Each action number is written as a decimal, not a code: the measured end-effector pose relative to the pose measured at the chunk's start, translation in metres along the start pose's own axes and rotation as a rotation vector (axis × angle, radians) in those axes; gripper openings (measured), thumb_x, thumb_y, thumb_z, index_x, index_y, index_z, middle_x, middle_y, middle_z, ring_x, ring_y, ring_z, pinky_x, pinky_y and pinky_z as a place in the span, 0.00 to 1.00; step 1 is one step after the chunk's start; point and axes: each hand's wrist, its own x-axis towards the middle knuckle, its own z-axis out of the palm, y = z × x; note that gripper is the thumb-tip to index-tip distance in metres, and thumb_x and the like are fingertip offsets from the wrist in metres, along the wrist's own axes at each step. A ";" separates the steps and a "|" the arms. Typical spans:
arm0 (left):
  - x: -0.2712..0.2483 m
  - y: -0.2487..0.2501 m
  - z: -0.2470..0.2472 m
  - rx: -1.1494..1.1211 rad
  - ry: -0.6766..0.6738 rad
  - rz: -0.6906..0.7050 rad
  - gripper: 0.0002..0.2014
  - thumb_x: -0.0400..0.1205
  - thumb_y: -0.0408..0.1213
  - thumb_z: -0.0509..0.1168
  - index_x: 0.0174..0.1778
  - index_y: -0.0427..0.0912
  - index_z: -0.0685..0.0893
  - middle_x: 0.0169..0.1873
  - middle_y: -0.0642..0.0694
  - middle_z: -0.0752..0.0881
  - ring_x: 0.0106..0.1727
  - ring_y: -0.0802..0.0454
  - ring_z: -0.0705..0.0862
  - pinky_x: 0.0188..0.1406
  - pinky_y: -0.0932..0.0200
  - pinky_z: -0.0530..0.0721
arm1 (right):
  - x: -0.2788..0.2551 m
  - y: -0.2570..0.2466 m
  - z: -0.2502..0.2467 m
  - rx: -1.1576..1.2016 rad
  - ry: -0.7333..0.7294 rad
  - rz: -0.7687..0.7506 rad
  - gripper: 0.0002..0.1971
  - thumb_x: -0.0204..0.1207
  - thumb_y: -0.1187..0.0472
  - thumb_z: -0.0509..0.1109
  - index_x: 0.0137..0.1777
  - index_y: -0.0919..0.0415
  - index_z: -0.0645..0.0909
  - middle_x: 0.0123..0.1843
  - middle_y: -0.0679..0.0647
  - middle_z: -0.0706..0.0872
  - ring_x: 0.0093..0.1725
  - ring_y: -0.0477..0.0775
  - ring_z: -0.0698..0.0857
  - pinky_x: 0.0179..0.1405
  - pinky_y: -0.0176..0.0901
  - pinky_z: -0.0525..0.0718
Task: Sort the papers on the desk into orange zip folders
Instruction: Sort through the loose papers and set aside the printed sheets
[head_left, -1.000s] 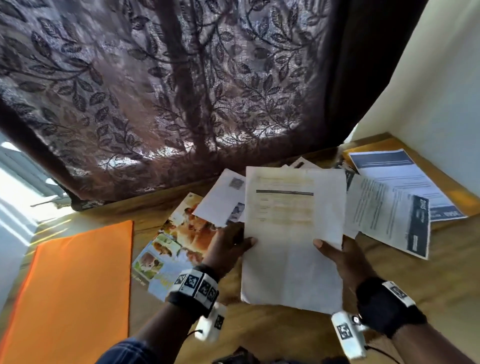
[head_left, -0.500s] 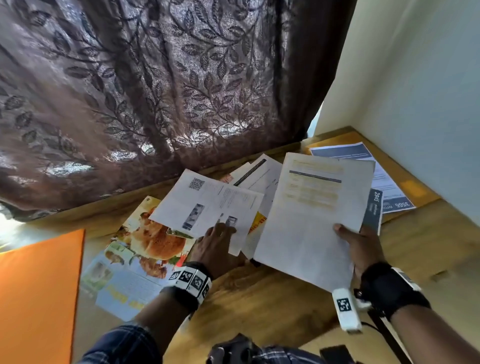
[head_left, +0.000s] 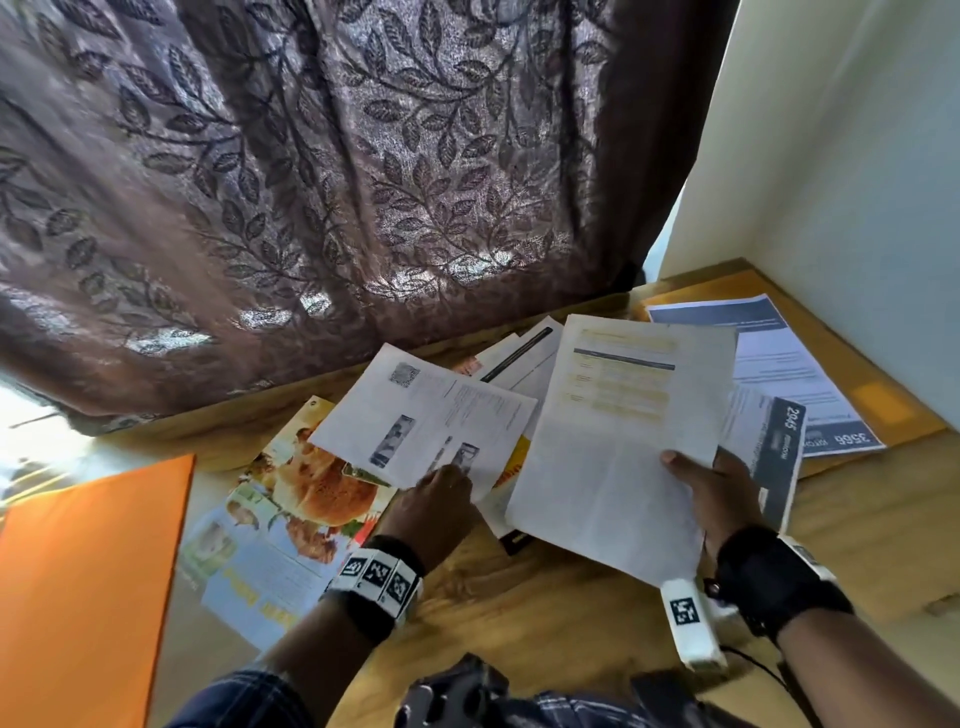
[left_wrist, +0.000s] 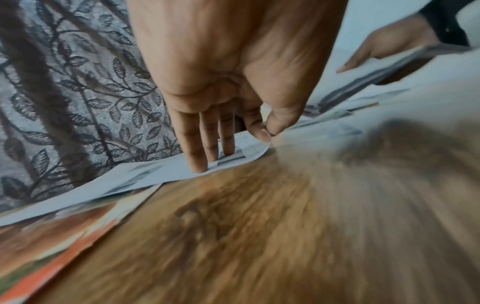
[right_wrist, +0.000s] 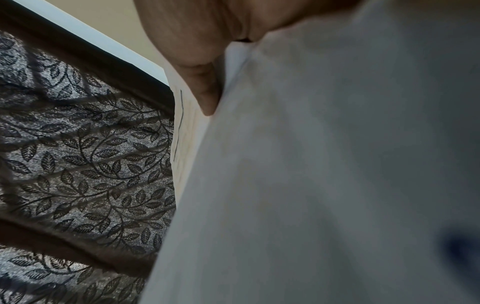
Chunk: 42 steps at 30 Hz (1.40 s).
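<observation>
An orange zip folder (head_left: 88, 571) lies flat at the desk's left. A second orange folder (head_left: 883, 400) lies at the back right under printed sheets. My right hand (head_left: 696, 478) holds up a white sheet with a yellow table (head_left: 623, 441), thumb on top and fingers beneath; the right wrist view shows the thumb (right_wrist: 205, 92) on that sheet (right_wrist: 311, 164). My left hand (head_left: 457, 470) is on a white sheet with a QR code (head_left: 415, 415). In the left wrist view three fingers (left_wrist: 200, 156) press on it while thumb and index pinch its near corner.
A colourful food flyer (head_left: 291, 509) lies between the left folder and the paper pile. Sheets with dark bands (head_left: 774, 441) and a blue header (head_left: 769, 358) lie at the right. A leaf-patterned curtain (head_left: 363, 182) hangs behind the wooden desk (head_left: 545, 613); a wall (head_left: 857, 156) bounds the right.
My left hand let go of the yellow-table sheet and moved left onto the QR-code sheet. My right hand carried the yellow-table sheet to the right, alone.
</observation>
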 end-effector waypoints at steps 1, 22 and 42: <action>0.002 0.000 -0.006 -0.038 0.015 -0.033 0.16 0.87 0.44 0.56 0.66 0.42 0.78 0.60 0.42 0.84 0.59 0.43 0.87 0.54 0.49 0.87 | 0.002 0.000 0.000 0.007 -0.002 0.003 0.10 0.78 0.68 0.72 0.57 0.60 0.87 0.49 0.55 0.92 0.48 0.58 0.90 0.50 0.49 0.86; 0.057 0.049 -0.073 -1.211 0.124 -0.364 0.21 0.82 0.27 0.68 0.69 0.49 0.77 0.47 0.39 0.87 0.37 0.46 0.92 0.41 0.44 0.93 | 0.025 0.018 0.000 0.021 -0.052 0.073 0.09 0.77 0.70 0.72 0.45 0.55 0.90 0.44 0.53 0.94 0.49 0.65 0.91 0.57 0.61 0.87; 0.089 -0.018 -0.016 -0.496 -0.023 -0.403 0.62 0.63 0.70 0.75 0.85 0.57 0.45 0.81 0.45 0.71 0.80 0.36 0.70 0.78 0.27 0.64 | 0.012 0.009 0.013 0.062 -0.151 0.095 0.11 0.79 0.71 0.70 0.57 0.60 0.88 0.50 0.57 0.94 0.52 0.60 0.91 0.51 0.52 0.89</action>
